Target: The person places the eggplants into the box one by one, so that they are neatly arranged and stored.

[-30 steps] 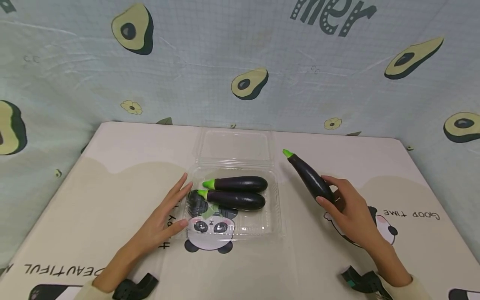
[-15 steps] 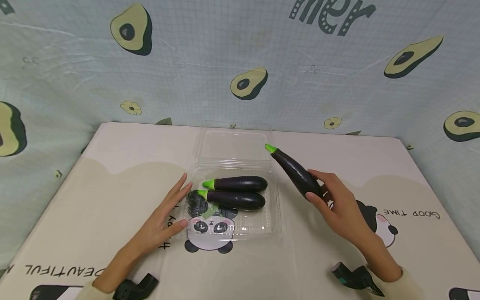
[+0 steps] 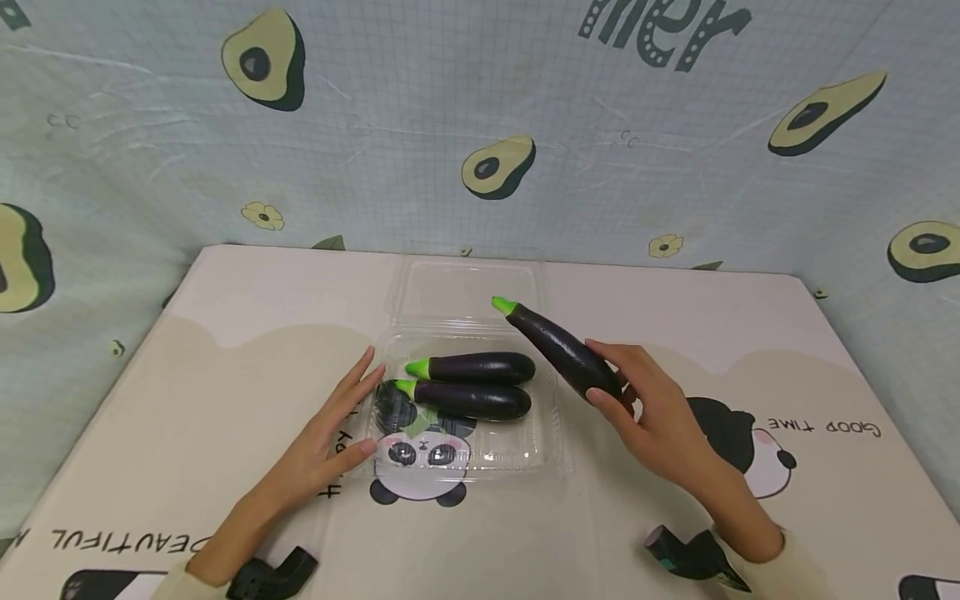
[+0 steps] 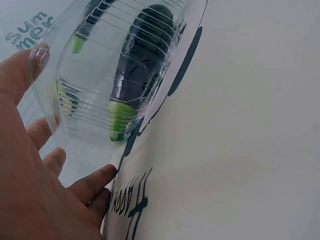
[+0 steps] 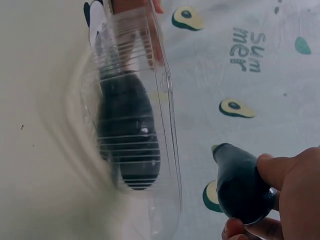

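**Gripping a raised eggplant [image 3: 558,346] at the right of an open clear box [image 3: 525,446]**

Wearing cream sleeves [image 3: 795,575] at the near edge, with black wrist devices [image 3: 272,575] at both wrists. Between and beyond these, a pale surface [image 3: 450,546] printed with inverted lettering [image 3: 823,428] and, partly under the near left of the box, a panda picture [image 3: 420,485].

Resting the left hand [image 3: 311,450] at the left side of the box, fingers extended, spread and grasping nothing, with tips at the rim; apparently touching the clear plastic in the left wrist view.

Grasping the raised eggplant by its thick end with the right hand [image 3: 667,421], thumb on the near side and fingers curled round the far side. Held off the surface just right of the box, tilted, with green stem toward the far left, appearing in front of the lid [image 3: 457,287] from the head camera.

Lying inside the box, a nearer eggplant [image 3: 472,402] and, close alongside, a farther eggplant [image 3: 480,367], both with green stems to the left.

Folded open on the far side of the box, the transparent lid. Farthest of all, rising behind the surface, a pale sheet [image 3: 390,83] printed with avocados and small yellow flowers.
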A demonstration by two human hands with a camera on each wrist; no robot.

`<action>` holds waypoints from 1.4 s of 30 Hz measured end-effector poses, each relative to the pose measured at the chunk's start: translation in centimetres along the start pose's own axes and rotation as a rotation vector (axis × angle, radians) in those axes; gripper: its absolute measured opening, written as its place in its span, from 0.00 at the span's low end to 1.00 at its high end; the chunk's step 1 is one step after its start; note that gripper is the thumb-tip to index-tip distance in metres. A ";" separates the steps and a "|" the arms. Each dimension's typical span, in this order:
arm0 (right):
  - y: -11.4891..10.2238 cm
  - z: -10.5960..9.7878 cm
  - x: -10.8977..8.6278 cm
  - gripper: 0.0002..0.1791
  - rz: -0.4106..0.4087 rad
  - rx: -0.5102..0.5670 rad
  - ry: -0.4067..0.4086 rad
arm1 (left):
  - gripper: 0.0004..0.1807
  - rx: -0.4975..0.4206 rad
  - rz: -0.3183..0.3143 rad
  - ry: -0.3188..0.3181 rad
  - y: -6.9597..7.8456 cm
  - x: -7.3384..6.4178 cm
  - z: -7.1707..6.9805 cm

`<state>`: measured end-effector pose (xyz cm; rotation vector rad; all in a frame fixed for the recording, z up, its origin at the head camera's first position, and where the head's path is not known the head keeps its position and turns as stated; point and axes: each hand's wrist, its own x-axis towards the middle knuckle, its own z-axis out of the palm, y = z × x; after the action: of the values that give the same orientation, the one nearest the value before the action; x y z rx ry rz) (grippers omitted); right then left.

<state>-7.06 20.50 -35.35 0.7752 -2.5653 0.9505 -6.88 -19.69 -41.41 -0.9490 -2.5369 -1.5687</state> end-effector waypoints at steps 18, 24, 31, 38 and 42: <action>-1.8 2.0 1.2 0.29 -0.089 0.132 -0.046 | 0.42 0.001 -0.004 -0.001 0.1 0.1 0.0; -2.5 2.7 1.4 0.29 -0.102 0.154 -0.095 | 0.42 0.006 -0.001 0.001 -0.1 0.0 0.0; -2.9 3.5 1.4 0.29 -0.103 0.176 -0.156 | 0.42 0.009 -0.005 0.001 0.0 0.1 0.0; -3.2 4.2 1.6 0.28 -0.142 0.183 -0.193 | 0.42 0.010 -0.010 0.002 0.1 0.1 -0.1; -3.5 4.5 1.7 0.28 -0.161 0.173 -0.197 | 0.42 0.009 -0.010 0.001 0.0 0.1 -0.1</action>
<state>-6.81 14.57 -36.11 1.1579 -2.5574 1.1040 -6.96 -19.70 -41.34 -0.9360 -2.5494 -1.5592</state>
